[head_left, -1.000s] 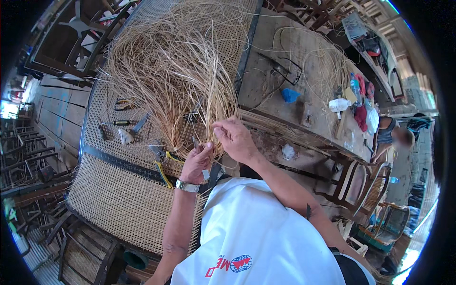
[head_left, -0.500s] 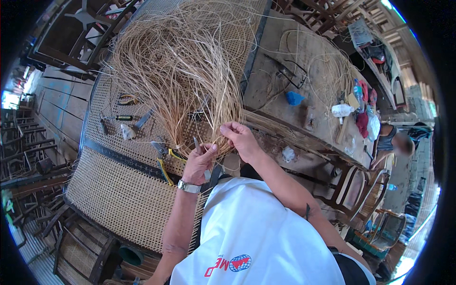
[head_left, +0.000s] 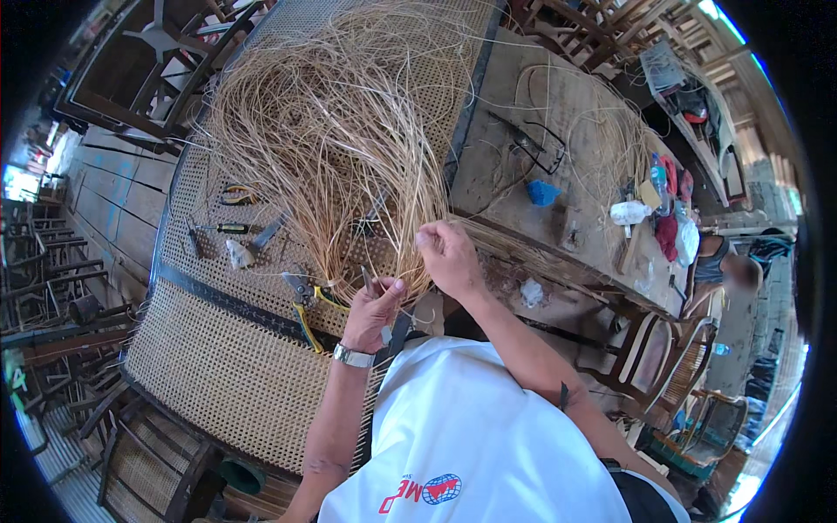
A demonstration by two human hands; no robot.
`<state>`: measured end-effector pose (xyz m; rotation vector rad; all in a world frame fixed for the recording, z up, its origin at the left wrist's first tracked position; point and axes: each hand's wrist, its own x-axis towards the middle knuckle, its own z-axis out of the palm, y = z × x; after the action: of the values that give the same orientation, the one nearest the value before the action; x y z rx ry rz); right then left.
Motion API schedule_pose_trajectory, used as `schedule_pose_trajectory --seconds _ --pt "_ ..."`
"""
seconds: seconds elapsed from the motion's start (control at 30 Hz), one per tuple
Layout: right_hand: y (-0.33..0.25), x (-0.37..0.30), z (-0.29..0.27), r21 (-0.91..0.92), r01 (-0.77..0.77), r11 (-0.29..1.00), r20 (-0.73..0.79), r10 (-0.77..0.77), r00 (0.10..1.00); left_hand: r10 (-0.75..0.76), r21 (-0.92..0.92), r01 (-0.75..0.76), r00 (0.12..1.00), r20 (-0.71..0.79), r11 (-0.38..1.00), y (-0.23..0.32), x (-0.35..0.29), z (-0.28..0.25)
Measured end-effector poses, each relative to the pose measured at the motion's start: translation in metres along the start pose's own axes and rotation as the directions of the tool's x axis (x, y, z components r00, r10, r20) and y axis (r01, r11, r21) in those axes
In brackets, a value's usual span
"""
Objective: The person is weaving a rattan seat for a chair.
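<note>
A big loose bundle of thin cane strands (head_left: 327,131) lies over a woven cane panel (head_left: 231,357), its gathered end reaching my hands. My left hand (head_left: 373,318), with a watch at its wrist, is closed round a slim pointed tool (head_left: 367,277) whose tip sticks up; strands pass by its thumb. My right hand (head_left: 452,261) is at the right edge of the bundle, thumb and fingers pinched together; any strand between them is too fine to make out. Left of my left hand, yellow-handled snips (head_left: 305,309) rest on the panel.
Pliers (head_left: 237,195), a screwdriver (head_left: 228,228) and a putty-knife-like blade (head_left: 268,232) lie on the panel. At right a wooden table (head_left: 514,196) holds a blue piece (head_left: 541,193), bottles and loose strands. Chairs (head_left: 649,353) stand around; another person (head_left: 711,266) is at far right.
My right hand has moved slightly up and right, away from my left hand. My left hand stays closed on the pointed tool by the strands. The whole view has shifted slightly.
</note>
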<state>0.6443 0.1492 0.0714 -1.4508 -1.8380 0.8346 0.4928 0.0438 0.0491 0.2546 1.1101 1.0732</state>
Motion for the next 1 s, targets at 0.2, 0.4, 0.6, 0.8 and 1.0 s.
schedule_pose_trajectory --seconds 0.2,0.4,0.6,0.8,1.0 --pt "0.010 0.004 0.017 0.413 -0.553 0.724 0.439 0.374 0.817 -0.020 -0.048 0.018 0.999 -0.048 0.999 0.003 -0.007 -0.004" --pt "0.003 0.001 0.014 0.632 -0.698 0.336 0.654 0.251 0.713 0.022 -0.109 -0.032 0.996 -0.092 0.994 0.008 -0.019 -0.017" --pt "-0.014 0.000 0.010 0.647 -0.644 0.408 0.629 0.192 0.753 0.085 -0.133 -0.107 0.983 -0.166 0.985 0.024 -0.028 -0.033" --pt "-0.022 0.001 0.012 0.629 -0.635 0.450 0.632 0.180 0.754 0.080 -0.175 -0.107 0.984 -0.157 0.979 0.030 -0.028 -0.040" --pt "-0.021 -0.003 0.009 0.647 -0.611 0.455 0.633 0.126 0.764 0.068 -0.164 -0.093 0.986 -0.153 0.982 0.025 -0.025 -0.039"
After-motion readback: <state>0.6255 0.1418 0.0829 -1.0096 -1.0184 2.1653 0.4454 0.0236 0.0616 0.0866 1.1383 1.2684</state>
